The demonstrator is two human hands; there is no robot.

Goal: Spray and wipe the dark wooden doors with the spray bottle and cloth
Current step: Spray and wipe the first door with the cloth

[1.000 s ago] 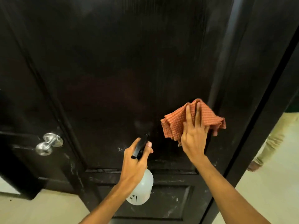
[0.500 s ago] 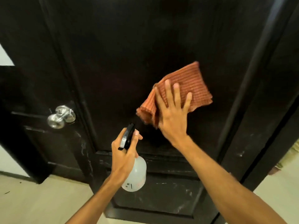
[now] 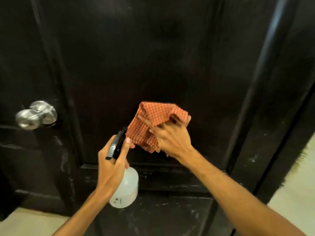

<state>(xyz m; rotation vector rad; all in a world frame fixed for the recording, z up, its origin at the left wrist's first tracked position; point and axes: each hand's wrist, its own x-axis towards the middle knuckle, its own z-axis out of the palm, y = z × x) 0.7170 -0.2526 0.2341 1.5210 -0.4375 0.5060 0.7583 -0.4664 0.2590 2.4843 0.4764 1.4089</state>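
The left hand (image 3: 110,167) grips the bottle (image 3: 127,189) by its black trigger head, fingers (image 3: 127,142) curled round it. The right hand (image 3: 172,140) clutches the cloth (image 3: 153,116) against the door (image 3: 153,57).

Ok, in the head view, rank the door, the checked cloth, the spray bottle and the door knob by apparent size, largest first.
1. door
2. checked cloth
3. spray bottle, close to the cloth; the left hand hides part, so that pair is unsure
4. door knob
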